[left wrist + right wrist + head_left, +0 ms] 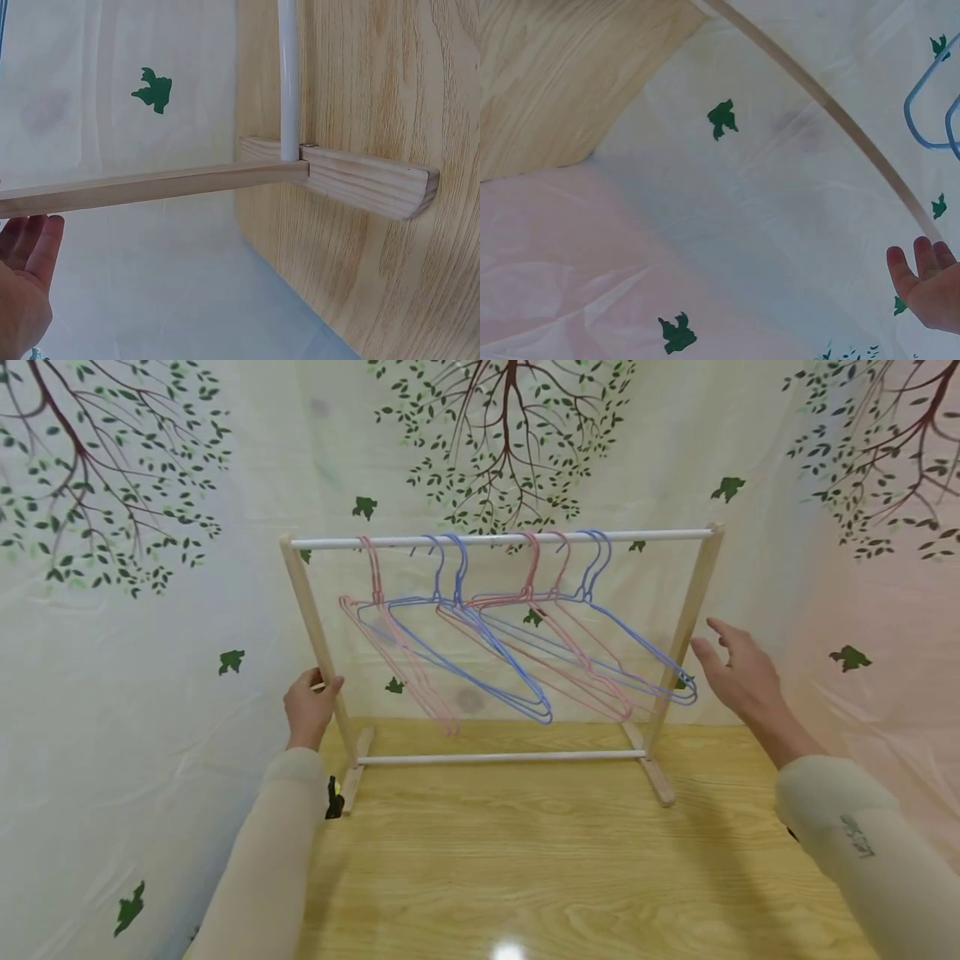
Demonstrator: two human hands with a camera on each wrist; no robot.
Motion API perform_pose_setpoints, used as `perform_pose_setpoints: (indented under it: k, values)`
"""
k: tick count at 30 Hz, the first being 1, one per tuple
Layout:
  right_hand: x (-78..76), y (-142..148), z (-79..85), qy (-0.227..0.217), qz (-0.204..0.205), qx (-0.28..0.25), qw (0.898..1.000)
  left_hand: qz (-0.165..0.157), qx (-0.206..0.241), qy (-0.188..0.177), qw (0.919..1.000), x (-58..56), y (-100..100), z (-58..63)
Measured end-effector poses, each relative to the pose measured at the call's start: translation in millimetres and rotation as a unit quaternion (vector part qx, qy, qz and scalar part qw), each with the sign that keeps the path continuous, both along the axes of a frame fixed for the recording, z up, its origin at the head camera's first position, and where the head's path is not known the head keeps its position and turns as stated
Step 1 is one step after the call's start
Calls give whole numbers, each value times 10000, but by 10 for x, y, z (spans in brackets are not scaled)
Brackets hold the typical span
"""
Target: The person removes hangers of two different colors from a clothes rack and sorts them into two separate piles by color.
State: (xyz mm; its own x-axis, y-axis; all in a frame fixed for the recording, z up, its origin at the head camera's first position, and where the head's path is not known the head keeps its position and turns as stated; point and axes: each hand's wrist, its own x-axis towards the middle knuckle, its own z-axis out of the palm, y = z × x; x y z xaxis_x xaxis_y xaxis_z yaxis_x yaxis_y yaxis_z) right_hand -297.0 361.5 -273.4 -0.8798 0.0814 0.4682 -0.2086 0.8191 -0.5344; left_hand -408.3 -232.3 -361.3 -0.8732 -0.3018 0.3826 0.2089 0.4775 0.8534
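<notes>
Rack [697, 589]: we are viewing pale wood, white bars [502, 757]
Left hand [309, 706]: pinching one post [310, 618]
Right hand [738, 672]: hovering wide, apart
Head view only: showing pink hangers [529, 592]

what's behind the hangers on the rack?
Between the hangers, a pale backdrop with green leaf prints shows. The hangers cover only thin strips of it; anything beyond the backdrop is hidden.

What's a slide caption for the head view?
Left hand grips the rack, right hand beside its opposite post; pink and blue hangers on the rail.
</notes>
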Motion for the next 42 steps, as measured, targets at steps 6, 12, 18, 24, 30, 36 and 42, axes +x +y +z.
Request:
perform_pose_setpoints:
  k: [6, 12, 18, 24, 30, 36, 42]
  values:
    - [-113, -126, 89, -134, 239, -26, 9996, 283, 43, 245, 9993, -21, 4, -4]
    - [-224, -223, 170, -339, 343, -50, 9988, 418, 90, 171, 9989, -37, 1, 2]
    - [-325, -272, 180, -539, 317, -128, 9980, 442, 144, 54, 9989, -19, 16, 6]
    - [-394, -253, 134, -728, 264, -126, 9969, 347, 328, -56, 9988, -11, 46, -1]
    - [-422, -249, 79, -927, 331, -262, 9948, 424, 309, -6, 9986, -44, 72, -14]
    - [-466, -306, 53, -907, 466, -178, 9946, 566, 188, 191, 9980, -50, 93, -3]
    - [-518, -389, 38, -746, 489, 45, 9960, 647, 190, 190, 9975, -47, 101, -3]
